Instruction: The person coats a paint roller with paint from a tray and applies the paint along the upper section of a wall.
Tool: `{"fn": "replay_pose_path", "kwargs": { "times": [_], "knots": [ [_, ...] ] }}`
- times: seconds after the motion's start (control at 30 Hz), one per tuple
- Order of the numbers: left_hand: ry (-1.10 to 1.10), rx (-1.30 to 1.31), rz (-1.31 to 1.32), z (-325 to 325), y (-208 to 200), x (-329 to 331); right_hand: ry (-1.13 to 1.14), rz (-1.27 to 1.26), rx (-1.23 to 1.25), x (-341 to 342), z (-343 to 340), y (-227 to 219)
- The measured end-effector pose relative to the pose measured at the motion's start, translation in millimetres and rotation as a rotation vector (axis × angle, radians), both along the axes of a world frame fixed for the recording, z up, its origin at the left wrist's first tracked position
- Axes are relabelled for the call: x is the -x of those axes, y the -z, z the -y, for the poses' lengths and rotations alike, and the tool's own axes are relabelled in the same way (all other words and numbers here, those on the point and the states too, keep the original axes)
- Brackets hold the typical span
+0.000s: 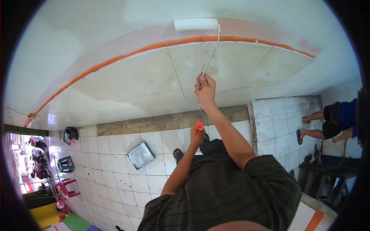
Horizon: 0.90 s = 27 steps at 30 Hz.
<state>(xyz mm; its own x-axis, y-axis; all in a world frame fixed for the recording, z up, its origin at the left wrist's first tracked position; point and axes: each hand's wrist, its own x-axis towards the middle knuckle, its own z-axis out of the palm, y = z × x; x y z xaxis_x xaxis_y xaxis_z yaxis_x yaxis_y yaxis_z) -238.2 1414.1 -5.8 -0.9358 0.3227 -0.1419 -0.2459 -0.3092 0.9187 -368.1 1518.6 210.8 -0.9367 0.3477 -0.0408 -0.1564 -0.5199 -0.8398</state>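
Note:
Both my hands hold one long-handled paint roller. My right hand (205,87) is wrapped around its thin metal rod (211,57), partway up. Lower down, my left hand (196,136) grips the orange-red handle (199,125). The white roller sleeve (195,24) lies against the wall, over a pinkish band (246,29) just above an orange strip (154,46). White paint covers the wall around that band. Below the strip are large cream wall tiles (138,79).
A paint tray (141,155) with white paint lies on the white tiled floor to my left. Further left are a dark green stool (66,164), a red chair (63,188) and a black bundle (71,133). Another person (335,121) is at the right, near a dark table (327,171).

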Motion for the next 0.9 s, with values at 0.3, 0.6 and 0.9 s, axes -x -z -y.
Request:
{"fn": "replay_pose_path", "kwargs": {
  "times": [0.3, 0.6, 0.9],
  "knots": [
    [-0.046, -0.076, 0.129, -9.4, -7.5, -25.1, 0.032, 0.204, 0.090, -14.8, 1.2, 16.2],
    [-0.056, 0.067, -0.021, -17.3, -3.4, 4.0, -0.068, -0.023, 0.076, 1.6, -13.6, 7.5],
    [-0.067, 0.045, -0.052, -21.5, 2.8, 3.5, -0.032, 0.033, 0.089, 2.5, -11.3, 10.1]
  ]
}}
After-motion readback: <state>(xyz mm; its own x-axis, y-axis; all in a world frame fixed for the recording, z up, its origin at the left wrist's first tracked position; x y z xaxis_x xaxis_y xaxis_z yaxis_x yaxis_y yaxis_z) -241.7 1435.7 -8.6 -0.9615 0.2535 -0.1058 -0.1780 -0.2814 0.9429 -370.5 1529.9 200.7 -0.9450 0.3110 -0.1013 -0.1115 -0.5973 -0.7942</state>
